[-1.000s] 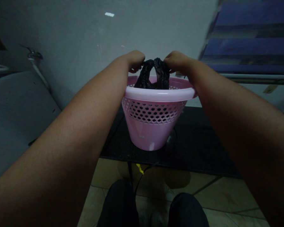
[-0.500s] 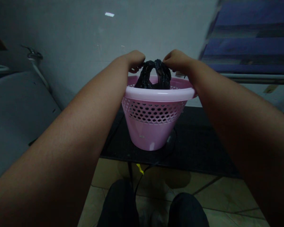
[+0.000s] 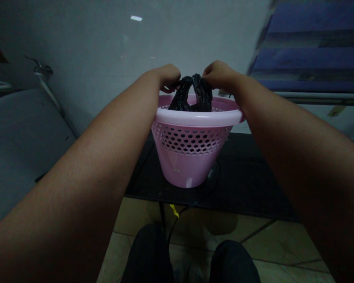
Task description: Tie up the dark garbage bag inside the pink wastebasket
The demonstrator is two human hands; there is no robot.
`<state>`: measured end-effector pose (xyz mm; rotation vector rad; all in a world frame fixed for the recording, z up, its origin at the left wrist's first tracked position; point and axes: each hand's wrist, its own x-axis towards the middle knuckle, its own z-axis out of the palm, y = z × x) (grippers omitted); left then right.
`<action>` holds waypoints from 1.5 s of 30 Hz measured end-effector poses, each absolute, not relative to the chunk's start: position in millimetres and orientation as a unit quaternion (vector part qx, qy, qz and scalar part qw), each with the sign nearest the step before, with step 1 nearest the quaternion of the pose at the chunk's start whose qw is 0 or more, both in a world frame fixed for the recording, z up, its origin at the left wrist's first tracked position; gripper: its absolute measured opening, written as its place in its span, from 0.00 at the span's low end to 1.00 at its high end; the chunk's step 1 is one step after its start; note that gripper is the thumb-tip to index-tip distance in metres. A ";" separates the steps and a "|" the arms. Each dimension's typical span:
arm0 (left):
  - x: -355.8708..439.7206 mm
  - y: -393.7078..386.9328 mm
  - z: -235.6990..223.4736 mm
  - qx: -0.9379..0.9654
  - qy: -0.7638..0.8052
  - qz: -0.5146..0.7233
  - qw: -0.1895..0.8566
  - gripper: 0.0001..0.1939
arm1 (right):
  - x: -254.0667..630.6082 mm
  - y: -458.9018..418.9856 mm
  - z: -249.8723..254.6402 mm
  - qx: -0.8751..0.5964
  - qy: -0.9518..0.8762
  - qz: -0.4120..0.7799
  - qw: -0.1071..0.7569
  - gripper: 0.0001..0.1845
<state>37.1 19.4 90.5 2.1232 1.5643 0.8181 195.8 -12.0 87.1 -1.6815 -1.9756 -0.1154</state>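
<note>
A pink plastic basket with a band of holes below its rim stands upright on a black table. Out of its mouth rises a black plastic bag, gathered into two crumpled strands with a gap between them. My left hand is closed on the left strand, above the far rim. On the other side my right hand pinches the right strand. Both forearms pass beside the basket, close to its rim. The lower part of the bag is hidden inside the basket.
A pale wall rises behind the table. At the left are a grey-white appliance and a tap with a pipe. Blue slats hang at the upper right. A cable with a yellow tag dangles at the table's front edge.
The tops of the two bag strands have shifted slightly, and the gap between them is narrower. My hands have barely moved; the basket stands in the same place.
</note>
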 end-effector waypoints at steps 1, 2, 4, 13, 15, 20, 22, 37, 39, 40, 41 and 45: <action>37.0 19.7 90.3 0.760 0.551 0.290 0.184 0.09 | 195.3 -12.4 87.2 -0.623 -0.733 -0.038 0.270 0.10; 36.8 20.1 89.8 0.766 0.545 0.290 0.179 0.09 | 195.0 -12.4 87.2 -0.622 -0.734 -0.033 0.272 0.11; 36.6 20.4 88.8 0.772 0.539 0.287 0.175 0.10 | 195.2 -11.4 87.0 -0.618 -0.736 -0.027 0.274 0.11; 35.8 17.6 88.8 0.777 0.534 0.285 0.173 0.10 | 198.6 -2.7 85.9 -0.609 -0.747 -0.010 0.267 0.16; 35.6 18.1 89.2 0.778 0.532 0.283 0.176 0.09 | 197.8 -2.6 86.1 -0.607 -0.748 -0.004 0.268 0.17; 35.5 20.0 88.4 0.776 0.529 0.288 0.188 0.10 | 195.2 -4.6 87.3 -0.618 -0.742 -0.001 0.259 0.15; 35.9 20.0 88.1 0.774 0.530 0.289 0.190 0.11 | 195.8 -3.8 86.8 -0.609 -0.748 0.001 0.265 0.12; 36.3 18.9 87.0 0.774 0.527 0.284 0.206 0.10 | 197.2 -3.8 86.6 -0.607 -0.748 0.008 0.270 0.18; 36.5 19.7 87.1 0.777 0.525 0.285 0.201 0.09 | 196.2 -4.3 87.4 -0.608 -0.744 0.018 0.276 0.19; 36.6 20.1 87.3 0.777 0.524 0.285 0.199 0.09 | 196.0 -4.9 87.6 -0.607 -0.745 0.019 0.276 0.20; 36.6 20.5 87.5 0.777 0.524 0.286 0.198 0.09 | 196.1 -5.6 87.6 -0.605 -0.747 0.018 0.274 0.19; 36.8 21.1 87.8 0.775 0.523 0.292 0.201 0.12 | 197.1 -8.9 86.4 -0.594 -0.761 0.002 0.260 0.16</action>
